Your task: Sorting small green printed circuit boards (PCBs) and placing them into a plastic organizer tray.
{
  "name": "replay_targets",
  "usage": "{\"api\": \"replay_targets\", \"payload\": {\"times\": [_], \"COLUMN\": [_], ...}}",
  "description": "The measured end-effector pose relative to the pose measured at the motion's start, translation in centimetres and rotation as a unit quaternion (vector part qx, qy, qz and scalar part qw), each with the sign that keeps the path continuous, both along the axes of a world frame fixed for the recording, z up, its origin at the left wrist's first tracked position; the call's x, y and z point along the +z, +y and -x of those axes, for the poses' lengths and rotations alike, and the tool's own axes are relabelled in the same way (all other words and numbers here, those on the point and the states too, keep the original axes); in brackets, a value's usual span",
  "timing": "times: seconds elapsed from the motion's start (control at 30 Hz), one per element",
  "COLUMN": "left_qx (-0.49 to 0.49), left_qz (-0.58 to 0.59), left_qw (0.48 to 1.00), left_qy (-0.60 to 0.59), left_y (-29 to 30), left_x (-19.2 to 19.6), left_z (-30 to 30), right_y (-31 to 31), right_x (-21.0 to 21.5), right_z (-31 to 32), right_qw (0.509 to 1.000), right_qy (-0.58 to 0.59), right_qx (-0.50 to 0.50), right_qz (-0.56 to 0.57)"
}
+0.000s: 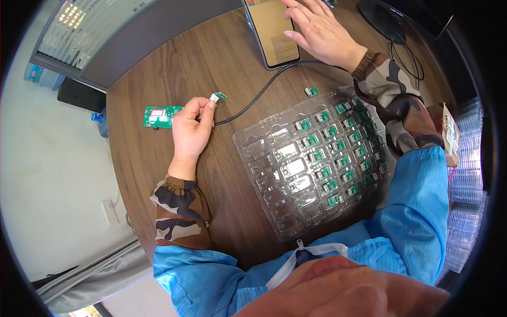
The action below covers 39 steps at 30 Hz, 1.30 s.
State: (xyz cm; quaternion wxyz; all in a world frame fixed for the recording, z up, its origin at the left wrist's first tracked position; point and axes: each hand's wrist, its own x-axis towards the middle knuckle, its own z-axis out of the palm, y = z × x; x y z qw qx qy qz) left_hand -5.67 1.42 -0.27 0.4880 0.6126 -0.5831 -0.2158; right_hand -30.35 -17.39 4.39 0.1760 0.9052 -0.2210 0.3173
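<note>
My left hand (190, 132) is closed, thumb and forefinger pinching a small green circuit board (222, 95) by its pale connector end. A black cable (259, 96) runs from that hand across the table toward the right. Beside its knuckles lies a larger green circuit board (149, 117) with a lit red digit display, partly behind the fingers. My right hand (328, 39) is open, fingers stretched over the upper right of a phone (272, 34) with a tan screen; whether the fingertips touch it I cannot tell.
A clear plastic tray (275, 198) holds several small green boards in its right-hand compartments; my right sleeve covers part of it. One loose board (311, 92) lies at its far edge. A black round base (388, 21) and cables stand far right. A box (450, 134) sits near stacked clear trays (465, 158).
</note>
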Motion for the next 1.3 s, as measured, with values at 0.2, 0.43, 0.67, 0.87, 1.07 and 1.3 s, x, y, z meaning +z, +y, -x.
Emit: {"api": "replay_targets", "payload": {"times": [0.2,0.43,0.67,0.87,1.07,1.3], "left_qx": [0.003,0.013,-0.006,0.000,-0.015,-0.008], "left_qz": [-0.010,-0.018,-0.007,-0.011,-0.008,0.008], "left_qw": [1.000,1.000,1.000,1.000,0.999,0.999], "left_qy": [-0.012,-0.002,-0.006,-0.007,-0.041,-0.048], "left_y": [0.1,0.1,-0.4,-0.8,-1.0,-0.5], "left_x": [0.2,0.4,0.0,-0.2,-0.3,0.4], "left_z": [0.1,0.0,0.2,-0.6,-0.6,-0.6], "right_y": [1.9,5.1,4.9,4.6,6.3,8.6], "right_x": [2.5,5.2,1.9,1.2,2.3,4.0], "right_z": [1.2,3.0,2.0,0.0,1.5,6.1], "right_qw": [0.997,0.932,0.876,0.851,0.925,0.901], "right_qy": [0.064,0.118,0.237,0.300,0.194,-0.063], "right_qx": [-0.034,-0.087,-0.094,-0.109,-0.114,0.165], "right_qz": [0.004,-0.331,-0.410,-0.416,-0.307,-0.396]}}
